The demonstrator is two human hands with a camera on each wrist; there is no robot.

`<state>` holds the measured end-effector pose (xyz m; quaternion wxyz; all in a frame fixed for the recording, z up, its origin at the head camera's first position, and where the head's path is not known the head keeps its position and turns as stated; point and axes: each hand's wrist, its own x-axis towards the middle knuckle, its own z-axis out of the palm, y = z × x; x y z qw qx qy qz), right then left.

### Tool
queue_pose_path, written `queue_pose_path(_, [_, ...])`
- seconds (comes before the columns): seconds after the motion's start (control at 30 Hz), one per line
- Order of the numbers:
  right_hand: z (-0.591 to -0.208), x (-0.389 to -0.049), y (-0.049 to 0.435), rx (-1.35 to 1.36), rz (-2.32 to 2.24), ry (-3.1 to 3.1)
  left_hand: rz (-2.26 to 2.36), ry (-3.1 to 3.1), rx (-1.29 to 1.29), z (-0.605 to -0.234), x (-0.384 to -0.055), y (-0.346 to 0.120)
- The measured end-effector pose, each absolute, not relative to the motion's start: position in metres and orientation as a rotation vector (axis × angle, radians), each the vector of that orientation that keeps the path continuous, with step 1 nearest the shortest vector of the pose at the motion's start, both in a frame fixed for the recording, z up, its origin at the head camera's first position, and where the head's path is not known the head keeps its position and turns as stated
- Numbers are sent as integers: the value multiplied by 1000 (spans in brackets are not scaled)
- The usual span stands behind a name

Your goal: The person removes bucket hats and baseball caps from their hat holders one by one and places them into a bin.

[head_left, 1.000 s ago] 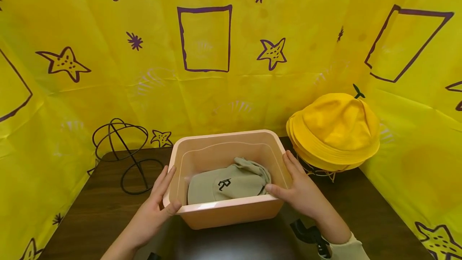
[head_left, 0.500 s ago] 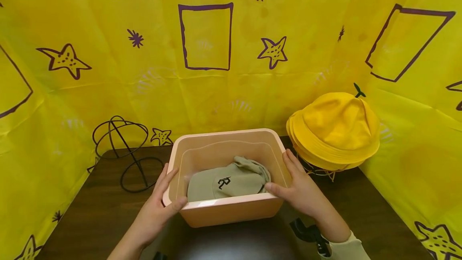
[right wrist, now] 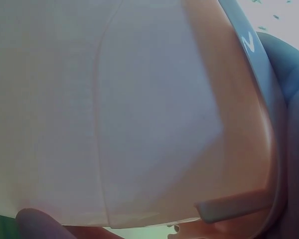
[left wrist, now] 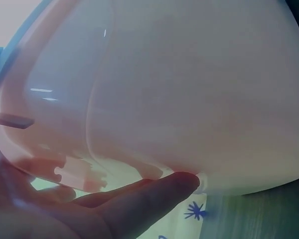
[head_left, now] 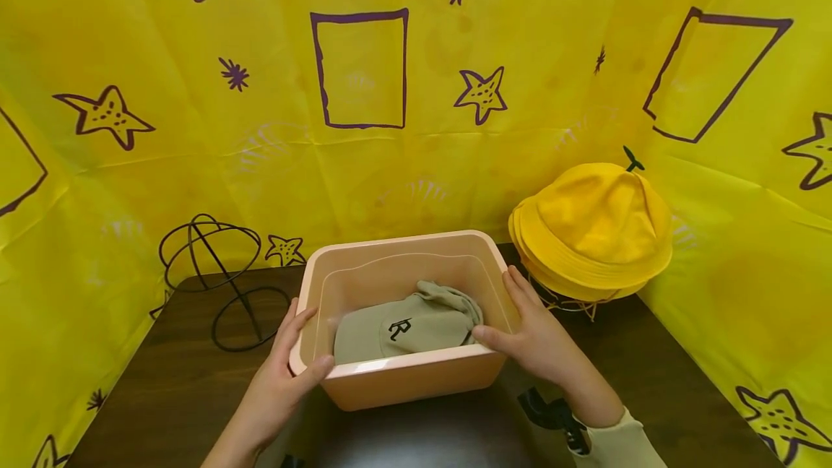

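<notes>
Gripping a pink tub (head_left: pixel 416 375) by both ends: left hand (head_left: pixel 271 375) and right hand (head_left: pixel 538 341), low in the middle of the frame.

Each hand holds its own end of the tub – thumb at the near corner of the rim, fingers along the outer side – and the wrist views show fingertips against the outside wall. Inside the tub lies a grey-green cap (head_left: pixel 425 327) with a black letter R on it, its bill toward the left. A pale sleeve (head_left: pixel 620 443) shows at lower right. Left of centre, a black wire stand (head_left: pixel 243 296) is on the dark table (head_left: pixel 149 374); at right, beyond the right hand, sits a yellow brimmed hat (head_left: pixel 588 230) with a green sprout on top – and patterned yellow cloth (head_left: pixel 364 179) fills the upper frame.
</notes>
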<state>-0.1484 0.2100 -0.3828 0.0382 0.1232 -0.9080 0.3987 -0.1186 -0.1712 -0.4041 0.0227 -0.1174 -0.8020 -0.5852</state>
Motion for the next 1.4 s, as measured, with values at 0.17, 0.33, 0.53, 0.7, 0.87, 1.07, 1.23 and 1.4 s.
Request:
queue_pose_path(0.17, [-381,-149,211,377,1203,-2787,-1744,-2528,-348,-401,-120,-170])
queue_pose_path(0.33, [-381,-150,212,370,1207,-2785,-1721,-2541,-339,-400,-121,-169])
queue_pose_path(0.53, [-377,-145,214,309,1134,-2808,-1715,-2546,-333,-399,-121,-167])
queue_pose_path(0.7, [-358,-132,224,293,986,-2767,-1730,-2547,-336,-399,-120,-166])
queue_pose_path(0.87, [-328,-118,250,321,1006,-2569,-1729,-2544,-348,-399,-119,-166])
queue_pose_path(1.07, [-291,-110,288,524,1301,-2239,-1712,-2551,-345,-400,-117,-169])
queue_pose_path(1.23, [-262,-116,326,482,1300,-2268,-1704,-2553,-336,-400,-117,-171])
queue_pose_path(1.4, [-240,-135,362,319,1077,-2414,-1656,-2583,-319,-402,-118,-173])
